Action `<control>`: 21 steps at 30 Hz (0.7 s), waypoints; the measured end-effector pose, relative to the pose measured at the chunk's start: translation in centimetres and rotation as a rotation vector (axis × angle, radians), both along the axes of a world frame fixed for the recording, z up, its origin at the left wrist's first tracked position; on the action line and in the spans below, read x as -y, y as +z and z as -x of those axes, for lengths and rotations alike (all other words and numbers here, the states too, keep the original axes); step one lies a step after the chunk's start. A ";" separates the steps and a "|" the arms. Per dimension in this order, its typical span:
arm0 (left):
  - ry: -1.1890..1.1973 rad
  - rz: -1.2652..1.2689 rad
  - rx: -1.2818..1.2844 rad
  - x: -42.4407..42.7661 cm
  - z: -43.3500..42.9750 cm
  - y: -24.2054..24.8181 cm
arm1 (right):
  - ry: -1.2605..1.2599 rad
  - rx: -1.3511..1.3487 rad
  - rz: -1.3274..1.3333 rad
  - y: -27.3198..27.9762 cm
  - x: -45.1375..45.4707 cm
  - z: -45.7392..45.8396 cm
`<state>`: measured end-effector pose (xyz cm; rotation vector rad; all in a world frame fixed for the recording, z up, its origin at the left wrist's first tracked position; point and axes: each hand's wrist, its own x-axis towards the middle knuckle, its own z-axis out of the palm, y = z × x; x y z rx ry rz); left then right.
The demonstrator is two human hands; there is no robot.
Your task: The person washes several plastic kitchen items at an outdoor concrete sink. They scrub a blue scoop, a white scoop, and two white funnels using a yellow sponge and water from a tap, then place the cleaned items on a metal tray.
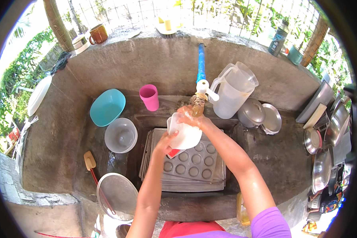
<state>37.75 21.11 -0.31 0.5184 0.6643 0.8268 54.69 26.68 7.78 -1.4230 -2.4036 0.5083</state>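
Beneath the tap, my left hand (165, 142) grips the lower left side of a white plastic container (185, 135), thumb on its near face. My right hand (190, 116) is wet and holds the container's upper edge, right below the tap's mouth. The tap has a white valve (202, 86) on a blue pipe (201, 62), with a brownish wrapping (199, 101) around its outlet. Under the container lies a metal muffin tin (193, 162) on a stack of baking trays (193, 186) in the basin. A red item (174, 153) is partly hidden by the container.
Left stand a turquoise basin (108, 107), translucent bowls (121, 135), a pink cup (149, 97), a spatula (90, 160) and a round sieve or lid (117, 193). Right are translucent pitchers (233, 92), a lidded pot (252, 113), metal plates (272, 119) and steel bowls (321, 171). A concrete wall (136, 62) stands behind.
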 end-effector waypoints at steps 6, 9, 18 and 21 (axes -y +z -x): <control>0.178 -0.126 -0.220 -0.7 -4.3 -3.3 | -0.309 -1.059 0.389 -3.3 2.5 -5.3; 0.099 -0.528 -0.669 -0.9 -5.8 -1.5 | -0.892 -0.917 0.358 -11.1 3.8 -9.9; -0.170 -1.418 -1.420 -1.6 -5.3 6.0 | -0.488 0.130 -0.012 -27.5 4.9 -1.2; 0.312 -1.394 -1.375 -2.0 -2.4 4.8 | -0.479 0.282 -0.060 -25.2 4.9 1.3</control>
